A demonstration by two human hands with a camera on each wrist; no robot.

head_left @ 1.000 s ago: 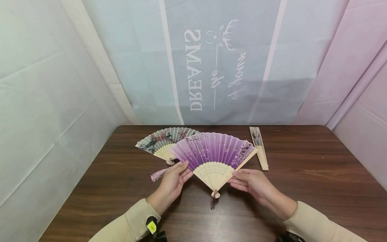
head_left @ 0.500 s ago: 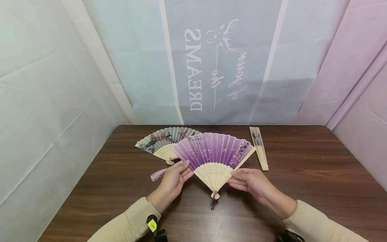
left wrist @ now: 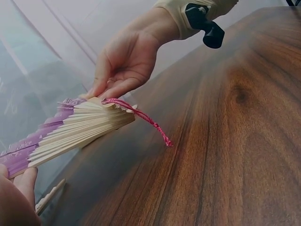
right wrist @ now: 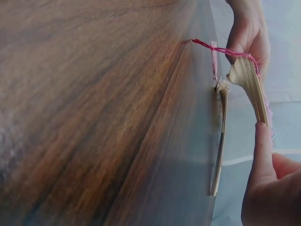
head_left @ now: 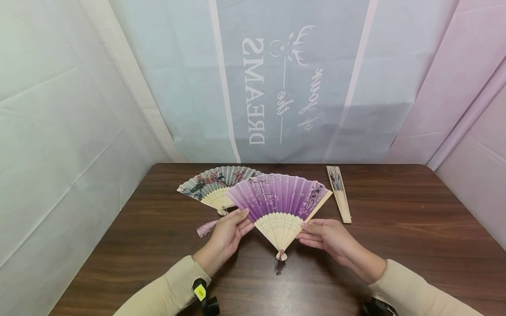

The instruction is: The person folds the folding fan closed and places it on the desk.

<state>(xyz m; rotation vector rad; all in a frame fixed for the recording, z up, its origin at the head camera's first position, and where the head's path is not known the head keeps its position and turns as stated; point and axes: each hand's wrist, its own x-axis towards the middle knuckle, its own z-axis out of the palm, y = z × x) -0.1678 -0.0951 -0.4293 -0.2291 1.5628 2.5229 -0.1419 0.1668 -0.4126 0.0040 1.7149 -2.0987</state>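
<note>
A spread purple folding fan (head_left: 282,197) with pale wooden ribs and a blossom print is held up over the table between both hands. My left hand (head_left: 229,235) pinches its left edge, thumb on the front. The right hand (head_left: 330,239) pinches the wooden guard stick on the other side. From the fan's pivot hangs a dark red cord (left wrist: 153,123), plain in the left wrist view. Behind it lies a spread grey-green floral fan (head_left: 213,182), its right part hidden by the purple one.
A folded fan (head_left: 339,195) with a dark print lies at the back right of the brown wooden table (head_left: 415,228). The floral fan's pink tassel (head_left: 207,228) lies by my left wrist. A pale cloth backdrop (head_left: 189,79) stands behind the table.
The purple fan's right edge has shifted slightly to the left, and the right hand has moved a little with it. Both hands keep their hold. The other fans have not moved.
</note>
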